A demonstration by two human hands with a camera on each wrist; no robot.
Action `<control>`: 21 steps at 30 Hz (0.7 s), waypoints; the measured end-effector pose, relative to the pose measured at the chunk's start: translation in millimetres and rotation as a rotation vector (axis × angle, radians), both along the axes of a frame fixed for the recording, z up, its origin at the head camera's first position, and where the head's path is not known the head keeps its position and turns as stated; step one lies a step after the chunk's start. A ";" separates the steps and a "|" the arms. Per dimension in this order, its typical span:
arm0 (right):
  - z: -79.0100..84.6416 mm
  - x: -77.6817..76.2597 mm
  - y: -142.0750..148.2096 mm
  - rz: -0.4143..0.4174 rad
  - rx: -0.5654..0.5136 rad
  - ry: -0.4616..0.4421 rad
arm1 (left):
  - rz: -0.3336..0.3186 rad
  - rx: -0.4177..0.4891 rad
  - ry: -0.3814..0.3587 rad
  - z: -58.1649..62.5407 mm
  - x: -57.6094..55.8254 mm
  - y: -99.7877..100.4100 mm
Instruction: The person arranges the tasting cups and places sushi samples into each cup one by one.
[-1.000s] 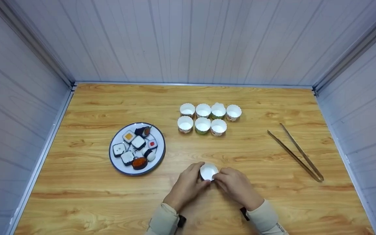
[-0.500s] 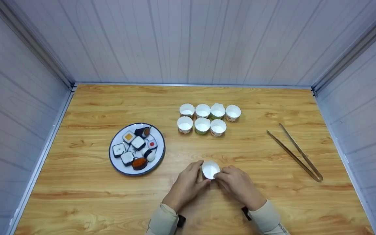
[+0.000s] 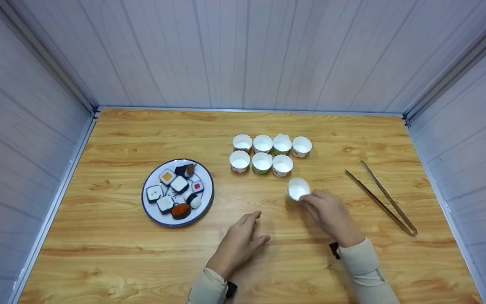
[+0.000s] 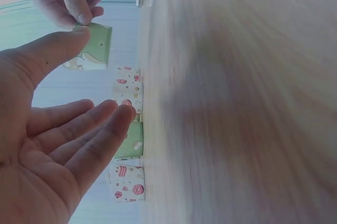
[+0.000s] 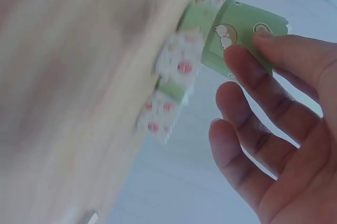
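My right hand point(image 3: 329, 215) pinches a green paper baking cup point(image 5: 247, 31) by its rim between thumb and forefinger. In the right wrist view the cup shows a printed cartoon figure, and my other fingers are spread below it. The cup hangs over the table in front of two rows of paper cups point(image 3: 262, 162), some green and some white with red prints. My left hand point(image 3: 236, 245) is low over the table with its fingers extended and thumb apart, holding nothing. In the left wrist view its palm point(image 4: 31, 182) faces the camera.
On the left stands a white plate point(image 3: 148, 211) with a blue rim, bearing several sushi-like pieces point(image 3: 179, 184). Metal tongs point(image 3: 380, 207) lie spread on the wooden table at the right. Pale panels point(image 3: 243, 55) wall the table on three sides.
Both hands were at the cup near the front of the table. The left has let go and stayed there, while the right has carried the cup forward and to the right.
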State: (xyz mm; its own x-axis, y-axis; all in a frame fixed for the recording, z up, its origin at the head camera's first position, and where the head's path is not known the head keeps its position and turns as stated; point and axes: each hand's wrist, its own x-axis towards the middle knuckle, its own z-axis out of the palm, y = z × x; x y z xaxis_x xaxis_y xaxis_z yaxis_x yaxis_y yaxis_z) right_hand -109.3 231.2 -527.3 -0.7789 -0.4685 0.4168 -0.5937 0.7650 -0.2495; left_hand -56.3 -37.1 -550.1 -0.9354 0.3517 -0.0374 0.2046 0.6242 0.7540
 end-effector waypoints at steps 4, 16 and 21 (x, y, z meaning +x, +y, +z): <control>5.5 -21.6 10.3 -0.068 -0.002 -0.008 | -0.001 0.006 -0.002 -0.2 2.0 -1.7; -12.5 -75.3 18.0 -0.208 0.042 -0.237 | -0.014 0.004 0.009 -0.1 3.2 -4.0; -18.2 -80.9 16.5 -0.212 0.048 -0.267 | -0.005 -0.001 -0.018 2.6 3.5 -4.6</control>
